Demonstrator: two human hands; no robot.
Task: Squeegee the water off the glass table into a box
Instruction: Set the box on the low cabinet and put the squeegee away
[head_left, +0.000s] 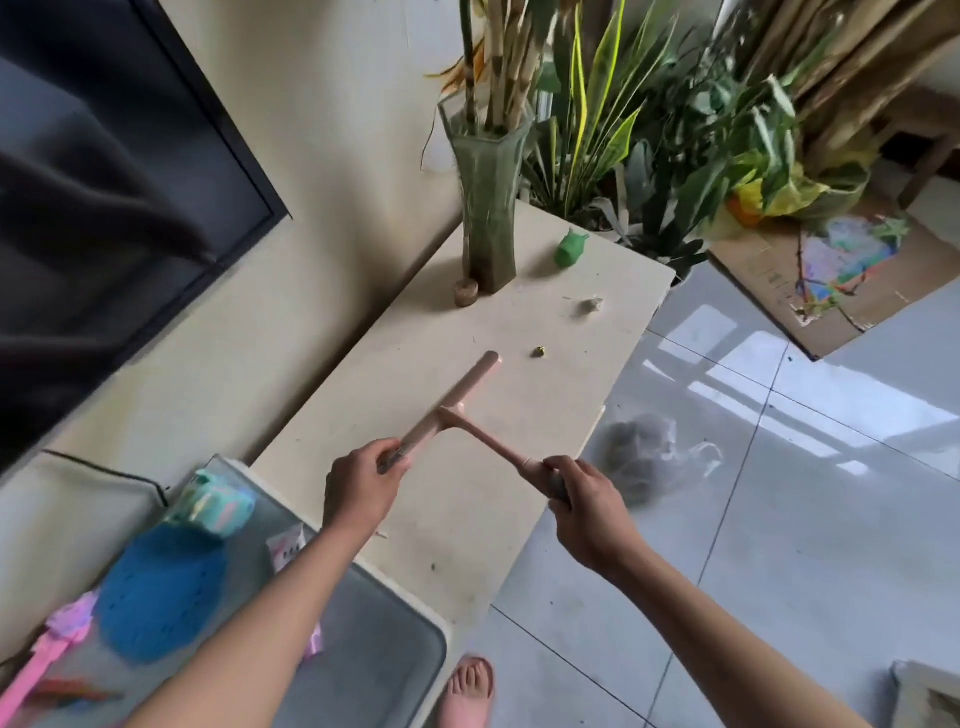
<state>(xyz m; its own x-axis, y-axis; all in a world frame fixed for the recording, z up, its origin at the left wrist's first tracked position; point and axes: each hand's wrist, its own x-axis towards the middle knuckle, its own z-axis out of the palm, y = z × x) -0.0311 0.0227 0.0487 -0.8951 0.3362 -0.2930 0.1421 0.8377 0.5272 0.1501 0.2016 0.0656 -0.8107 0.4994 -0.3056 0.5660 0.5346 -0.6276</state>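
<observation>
Nearest, below your left hand, the grey glass table carries clutter, so wiping looks not yet begun. Your hands are apart, both clamped on the pink plastic T-shaped squeegee: left on the blade bar's end, right hand on the handle, presumably to steady it. It hangs above the beige cabinet top beyond your hands.

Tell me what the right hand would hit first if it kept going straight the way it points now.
The right hand points up-left along the handle of the pink squeegee it grips. Over the cream cabinet top that line looks free, so probably the beige wall comes first; depth is unclear.
</observation>
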